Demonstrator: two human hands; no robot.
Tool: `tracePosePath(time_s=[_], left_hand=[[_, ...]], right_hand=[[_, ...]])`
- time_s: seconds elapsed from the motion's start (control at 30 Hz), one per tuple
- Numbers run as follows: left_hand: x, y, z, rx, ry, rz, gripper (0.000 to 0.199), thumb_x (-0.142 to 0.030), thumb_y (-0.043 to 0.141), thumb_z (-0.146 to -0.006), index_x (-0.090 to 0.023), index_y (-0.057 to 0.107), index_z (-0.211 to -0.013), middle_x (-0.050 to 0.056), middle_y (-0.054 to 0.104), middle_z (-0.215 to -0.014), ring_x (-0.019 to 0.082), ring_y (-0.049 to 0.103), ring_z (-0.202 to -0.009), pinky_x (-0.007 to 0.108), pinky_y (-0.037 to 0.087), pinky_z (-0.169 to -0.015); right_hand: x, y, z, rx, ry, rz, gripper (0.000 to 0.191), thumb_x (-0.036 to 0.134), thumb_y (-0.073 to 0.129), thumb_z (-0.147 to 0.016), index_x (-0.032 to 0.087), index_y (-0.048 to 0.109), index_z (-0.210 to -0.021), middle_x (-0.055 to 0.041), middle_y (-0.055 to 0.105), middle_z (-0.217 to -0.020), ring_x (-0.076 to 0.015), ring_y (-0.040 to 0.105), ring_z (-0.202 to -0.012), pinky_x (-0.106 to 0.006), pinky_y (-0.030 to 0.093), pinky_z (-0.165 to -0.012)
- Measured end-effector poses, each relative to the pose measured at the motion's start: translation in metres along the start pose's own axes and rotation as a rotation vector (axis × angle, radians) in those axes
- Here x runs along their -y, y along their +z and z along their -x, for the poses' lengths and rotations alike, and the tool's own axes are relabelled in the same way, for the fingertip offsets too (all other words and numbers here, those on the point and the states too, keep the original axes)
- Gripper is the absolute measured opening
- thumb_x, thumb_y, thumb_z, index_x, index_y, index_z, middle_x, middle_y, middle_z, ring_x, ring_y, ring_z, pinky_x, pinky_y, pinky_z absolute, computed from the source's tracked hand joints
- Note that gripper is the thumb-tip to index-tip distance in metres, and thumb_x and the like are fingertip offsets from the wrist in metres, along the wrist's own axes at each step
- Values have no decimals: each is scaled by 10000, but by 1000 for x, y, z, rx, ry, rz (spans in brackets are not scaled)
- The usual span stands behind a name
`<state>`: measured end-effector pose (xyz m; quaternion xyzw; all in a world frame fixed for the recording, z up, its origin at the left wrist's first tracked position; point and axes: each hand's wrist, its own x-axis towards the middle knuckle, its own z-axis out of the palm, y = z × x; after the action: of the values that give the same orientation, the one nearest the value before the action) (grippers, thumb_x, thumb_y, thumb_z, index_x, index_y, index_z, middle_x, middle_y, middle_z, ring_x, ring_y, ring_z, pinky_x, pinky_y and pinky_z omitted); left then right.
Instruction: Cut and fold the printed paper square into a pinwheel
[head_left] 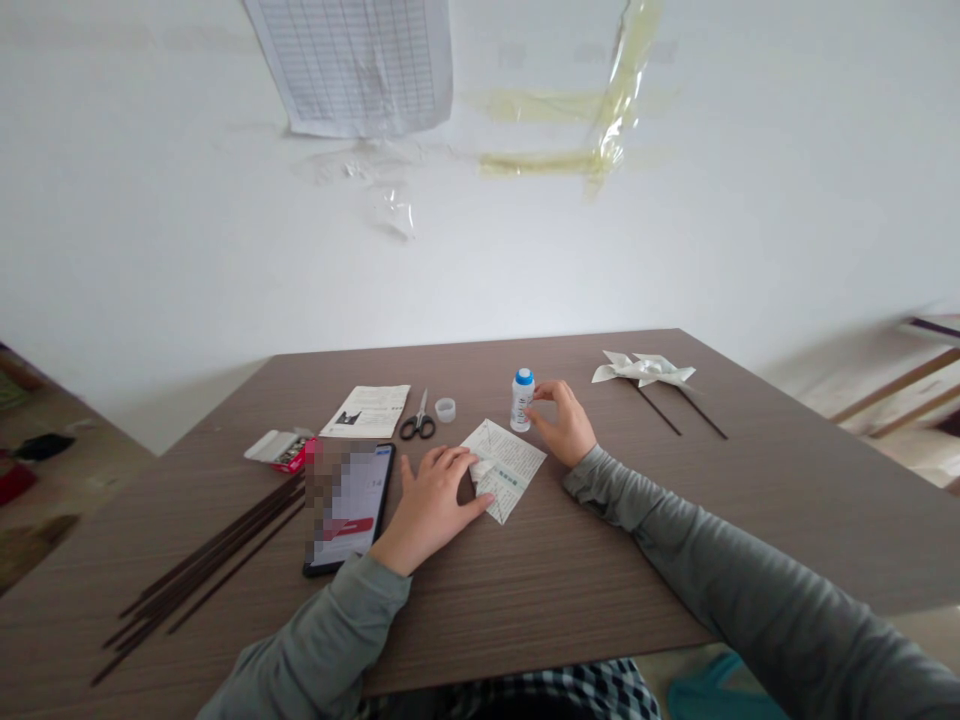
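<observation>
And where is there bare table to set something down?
Bare brown tabletop lies between the grey right sleeve and two white paper pinwheels, also between that sleeve and the grey left sleeve, on the near side of the pale printed paper. Crowded: left, with the black phone, thin dark sticks and red box.

A square of printed paper [517,468] lies turned cornerwise, its left side under the fingers of the left grip [433,497], where a piece looks folded in. A whitish bottle [521,408] with dark lettering and a blue top stands upright at the fingertips of the right grip [565,424].
</observation>
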<state>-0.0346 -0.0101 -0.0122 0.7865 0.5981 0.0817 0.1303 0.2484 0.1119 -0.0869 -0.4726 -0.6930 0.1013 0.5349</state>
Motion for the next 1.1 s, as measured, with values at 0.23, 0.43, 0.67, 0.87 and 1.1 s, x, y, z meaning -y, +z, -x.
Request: tracePosePath(time_s=[0.23, 0.43, 0.67, 0.87, 1.1], left_hand=[[4, 2, -1, -3, 11, 5, 504, -342, 928, -1136, -353, 863, -1635, 128, 794, -1868, 516, 581, -1871, 1030, 253, -1542], [8, 1, -1, -6, 19, 23, 518, -327, 924, -1133, -334, 862, -1648, 143, 795, -1869, 536, 572, -1878, 1060, 233, -1526], [15, 3, -2, -39, 2, 15, 510, -340, 952, -1107, -372, 890, -1612, 137, 800, -1863, 541, 579, -1869, 1037, 288, -1522], [23, 1, -4, -10, 5, 1, 541, -378, 899, -1128, -366, 868, -1668, 149, 765, -1904, 559, 543, -1891, 1043, 277, -1518], [39, -1, -6, -35, 6, -4, 547, -381, 890, -1105, -360, 883, -1652, 169, 776, -1891, 561, 577, -1880, 980, 338, -1534]], right_hand=[[0, 5, -9, 77, 140, -101, 489, 428, 1009, -913, 279, 798, -1328, -108, 952, -1229, -352, 948, -1015, -565, 777, -1060], [7, 4, -11, 97, 133, -76, 286, 410, 995, -918, 299, 855, -1141, -68, 943, -1137, -334, 941, -998, -514, 768, -1057], [11, 6, -11, 75, 137, -74, 266, 432, 1000, -921, 299, 869, -1110, -49, 938, -1094, -315, 933, -977, -478, 765, -1033], [15, 15, -17, 90, 130, -110, 264, 392, 984, -932, 291, 880, -1152, -66, 953, -1161, -320, 945, -1020, -489, 767, -1072], [25, 36, -38, 158, 176, -175, 263, 324, 1021, -909, 291, 906, -1143, -60, 970, -1181, -309, 956, -1041, -470, 778, -1056]])
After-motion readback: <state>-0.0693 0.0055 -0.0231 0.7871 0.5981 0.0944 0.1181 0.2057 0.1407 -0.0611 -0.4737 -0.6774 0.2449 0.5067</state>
